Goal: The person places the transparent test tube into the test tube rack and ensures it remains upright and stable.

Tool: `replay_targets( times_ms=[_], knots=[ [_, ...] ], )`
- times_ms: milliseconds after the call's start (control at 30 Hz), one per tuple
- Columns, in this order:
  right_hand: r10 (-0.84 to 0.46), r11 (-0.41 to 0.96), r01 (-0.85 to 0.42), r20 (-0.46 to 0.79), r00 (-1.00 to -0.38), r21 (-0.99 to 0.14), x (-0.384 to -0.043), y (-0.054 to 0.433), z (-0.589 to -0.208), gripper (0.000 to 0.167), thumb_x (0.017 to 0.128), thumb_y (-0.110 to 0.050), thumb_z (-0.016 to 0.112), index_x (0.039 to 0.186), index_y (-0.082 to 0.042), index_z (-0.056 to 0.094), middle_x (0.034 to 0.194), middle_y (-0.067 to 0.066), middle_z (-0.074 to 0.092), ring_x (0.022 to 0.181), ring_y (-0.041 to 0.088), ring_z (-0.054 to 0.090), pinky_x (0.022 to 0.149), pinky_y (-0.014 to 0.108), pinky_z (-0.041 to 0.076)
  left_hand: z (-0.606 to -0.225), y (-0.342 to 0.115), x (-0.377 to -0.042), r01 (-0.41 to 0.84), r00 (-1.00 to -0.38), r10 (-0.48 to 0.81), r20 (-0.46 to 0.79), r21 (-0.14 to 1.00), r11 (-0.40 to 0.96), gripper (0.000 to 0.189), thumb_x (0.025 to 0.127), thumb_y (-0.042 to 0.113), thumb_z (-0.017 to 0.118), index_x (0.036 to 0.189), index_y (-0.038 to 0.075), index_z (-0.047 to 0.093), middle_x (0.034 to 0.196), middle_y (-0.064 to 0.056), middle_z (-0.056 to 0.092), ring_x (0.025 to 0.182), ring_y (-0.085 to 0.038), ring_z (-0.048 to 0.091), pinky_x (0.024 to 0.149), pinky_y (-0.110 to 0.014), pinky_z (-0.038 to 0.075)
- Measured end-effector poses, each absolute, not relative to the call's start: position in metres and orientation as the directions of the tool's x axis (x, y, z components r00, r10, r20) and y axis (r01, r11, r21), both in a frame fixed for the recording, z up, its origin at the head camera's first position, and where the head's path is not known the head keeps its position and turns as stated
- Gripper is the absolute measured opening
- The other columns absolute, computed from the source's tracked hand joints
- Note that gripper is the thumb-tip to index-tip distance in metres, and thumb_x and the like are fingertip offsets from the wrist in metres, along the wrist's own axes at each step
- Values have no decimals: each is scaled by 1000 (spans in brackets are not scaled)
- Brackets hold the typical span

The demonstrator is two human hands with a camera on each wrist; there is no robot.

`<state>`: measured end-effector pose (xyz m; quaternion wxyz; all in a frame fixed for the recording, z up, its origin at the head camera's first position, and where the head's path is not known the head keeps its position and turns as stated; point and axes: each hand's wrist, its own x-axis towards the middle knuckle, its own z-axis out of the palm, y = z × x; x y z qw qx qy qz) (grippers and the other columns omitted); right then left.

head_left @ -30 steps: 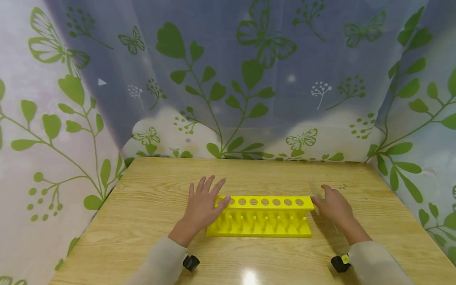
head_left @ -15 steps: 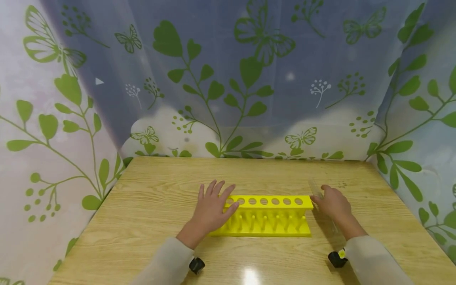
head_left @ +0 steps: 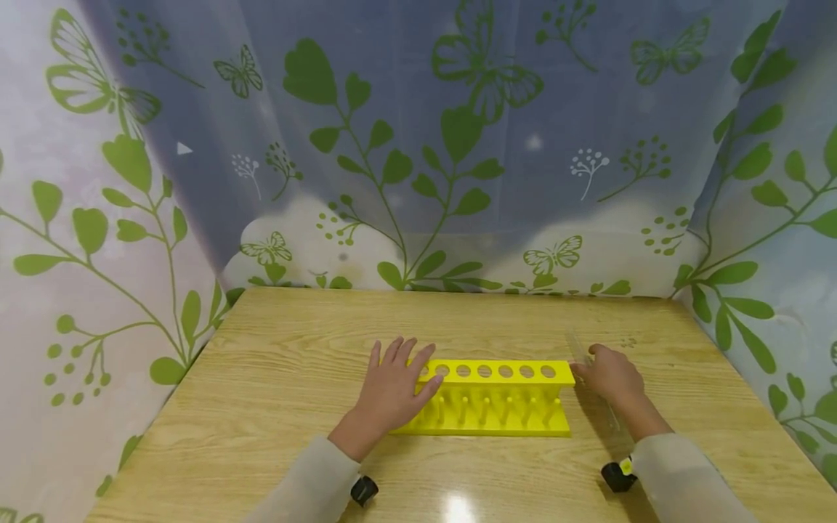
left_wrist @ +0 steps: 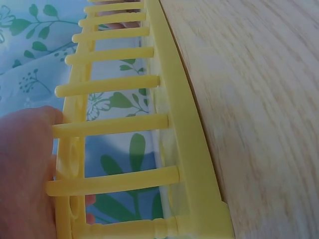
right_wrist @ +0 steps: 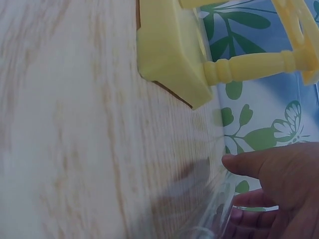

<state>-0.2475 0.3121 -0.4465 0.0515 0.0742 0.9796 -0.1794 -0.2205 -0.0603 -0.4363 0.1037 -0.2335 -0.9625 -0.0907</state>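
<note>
Resting across the 9 o'clock end of a yellow rack (head_left: 495,414), the left hand (head_left: 391,391) has its fingers spread apart, their tips pointing toward 12 o'clock and the thumb laid on the front of the upper strip. (Clock read from the head view, 12 being away from the person.) Rack: upright on the wood-grain counter (head_left: 314,319), long axis running 9 to 3, between the two hands; a row of round holes along the upper strip, a row of pegs standing on the base below. The right hand (head_left: 611,374) is just off the rack's 3 o'clock end, its thumb pointing to 9; in the right wrist view the thumb tip stands apart from the rack, with a gap between thumb and fingers. Clear tubing (head_left: 578,347), faint, shows at that hand: one end juts out at its 10 to 11 o'clock, another stretch shows at its 6. In the right wrist view it lies alongside the fingers; firm contact cannot be told. Both forearms enter from the 6 o'clock side in pale sleeves (head_left: 686,472), a small black device (head_left: 617,476) under each wrist. Beyond the counter, at 12, hangs a patterned fabric (head_left: 556,181) with green leaves and butterflies.
</note>
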Motion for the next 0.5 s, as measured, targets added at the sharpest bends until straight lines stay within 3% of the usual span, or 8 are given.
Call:
replay_targets(
  times_ms=[367,500],
  knots=[
    [120,928,161,-138,-983,-337,-249,314,-448,61,96,-35,59,131,14,48,122,33,56,96,45,61,72,51,52,-437,-61,-220,510,-841,472,265,92,855,53,101,52,40,142,20,48,124,-10,58,116,-32,54,110,-57,27],
    [107,915,151,-135,-985,-374,-249,315,-451,52,96,-32,59,123,13,56,109,28,64,82,35,63,64,43,51,-440,-61,-220,503,-842,467,268,81,861,52,101,52,40,142,22,49,121,-9,59,114,-31,55,110,-57,27]
  ],
)
